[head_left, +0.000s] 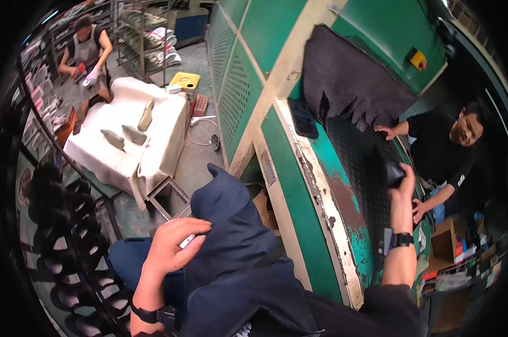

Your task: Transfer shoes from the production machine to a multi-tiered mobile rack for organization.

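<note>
My left hand [175, 244] is closed in front of the dark blue apron [226, 241] on my lap, with a small white piece [187, 241] between thumb and fingers; its kind is too small to make out. Over the black studded conveyor belt [349, 151], my right hand [403, 184] grips a dark, rounded, shoe-like piece [390, 173], partly hidden and blurred against the belt. A dark, fringed cloth [349, 78] hangs across the green machine's opening beyond it.
A black phone [303, 118] lies on the machine's ledge. At right, a co-worker [442, 149] rests both hands by the belt. A cloth-covered table [91, 146] bears several shoe lasts; another person [86, 53] works behind it. A rack of dark, curved pieces [68, 253] stands at left.
</note>
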Tool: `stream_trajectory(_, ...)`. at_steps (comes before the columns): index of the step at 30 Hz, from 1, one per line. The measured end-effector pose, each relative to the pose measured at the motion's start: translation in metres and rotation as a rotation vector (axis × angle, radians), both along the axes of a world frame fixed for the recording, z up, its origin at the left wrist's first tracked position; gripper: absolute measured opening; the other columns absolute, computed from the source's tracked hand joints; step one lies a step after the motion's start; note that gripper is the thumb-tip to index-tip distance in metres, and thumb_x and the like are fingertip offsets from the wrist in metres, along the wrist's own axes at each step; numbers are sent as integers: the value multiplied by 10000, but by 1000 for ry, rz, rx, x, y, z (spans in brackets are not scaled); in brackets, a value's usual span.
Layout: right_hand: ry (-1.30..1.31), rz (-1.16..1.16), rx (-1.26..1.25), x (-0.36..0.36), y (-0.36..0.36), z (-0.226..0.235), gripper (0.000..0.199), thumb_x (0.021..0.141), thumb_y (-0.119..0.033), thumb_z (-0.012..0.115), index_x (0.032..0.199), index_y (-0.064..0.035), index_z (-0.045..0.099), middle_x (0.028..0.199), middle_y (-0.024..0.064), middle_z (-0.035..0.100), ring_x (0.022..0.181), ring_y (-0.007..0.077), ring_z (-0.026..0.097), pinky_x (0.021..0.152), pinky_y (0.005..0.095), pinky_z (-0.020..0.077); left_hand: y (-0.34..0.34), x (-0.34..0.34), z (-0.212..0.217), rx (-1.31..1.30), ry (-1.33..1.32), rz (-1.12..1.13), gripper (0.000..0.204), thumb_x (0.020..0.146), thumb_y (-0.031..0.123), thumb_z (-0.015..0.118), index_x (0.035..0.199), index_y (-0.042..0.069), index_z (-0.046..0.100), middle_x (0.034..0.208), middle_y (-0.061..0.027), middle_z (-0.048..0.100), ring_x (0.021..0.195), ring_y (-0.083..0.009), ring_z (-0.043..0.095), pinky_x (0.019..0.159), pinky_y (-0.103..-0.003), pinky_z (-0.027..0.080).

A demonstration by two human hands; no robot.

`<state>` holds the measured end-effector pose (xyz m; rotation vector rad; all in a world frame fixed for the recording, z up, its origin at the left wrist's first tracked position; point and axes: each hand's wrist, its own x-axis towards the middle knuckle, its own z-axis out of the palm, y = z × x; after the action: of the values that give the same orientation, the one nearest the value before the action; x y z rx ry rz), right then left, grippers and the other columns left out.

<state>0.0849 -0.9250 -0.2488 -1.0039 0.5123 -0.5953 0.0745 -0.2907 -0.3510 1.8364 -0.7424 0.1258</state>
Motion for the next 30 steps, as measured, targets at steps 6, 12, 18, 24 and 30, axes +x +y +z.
stream_trajectory(6, -222, 349, -283, -59, 130, 129, 476, 943, -351, 576, 1267, -2, 597, 1221, 165, 661, 1107, 303, 651, 991, 430, 513, -26, 20, 22, -452, 230, -199, 694, 879, 387, 674, 1441, 42, 455, 1475, -161, 453, 1307, -282, 499, 1024, -421, 447)
stream_trajectory(12, -483, 936, -248, 37, 287, 99, 618, 1023, -459, 364, 1340, 44, 533, 1392, 271, 519, 1280, 393, 524, 1092, 512, 410, -57, 39, 39, -870, 552, -531, 961, 923, 540, 577, 1593, 128, 25, 1561, -183, 279, 1401, -264, 384, 1076, -377, 405)
stream_trajectory(18, -258, 1357, 378, 112, 418, -111, 407, 939, -297, 561, 1155, 39, 641, 1205, 235, 642, 1251, 384, 535, 1091, 477, 406, -56, -32, -37, -1272, 1004, -121, 791, 1031, 315, 469, 1585, 149, -70, 1511, -157, 351, 1256, -197, 527, 1022, -361, 467)
stream_trajectory(24, 469, 1171, 242, 129, 474, -271, 335, 890, -231, 615, 1099, 26, 665, 1078, 174, 691, 1065, 331, 647, 945, 450, 512, -19, -40, -156, -1576, 1520, 204, 411, 971, 366, 500, 1183, 45, 645, 1080, -134, 717, 906, -240, 701, 820, -403, 556)
stream_trajectory(30, 356, 1394, 496, 114, 478, -290, 313, 904, -252, 573, 1083, -2, 635, 1030, 145, 673, 1009, 306, 631, 932, 450, 500, -12, -55, -147, -1431, 1477, 289, 366, 956, 366, 522, 1134, 74, 652, 955, -95, 707, 783, -175, 656, 729, -346, 537)
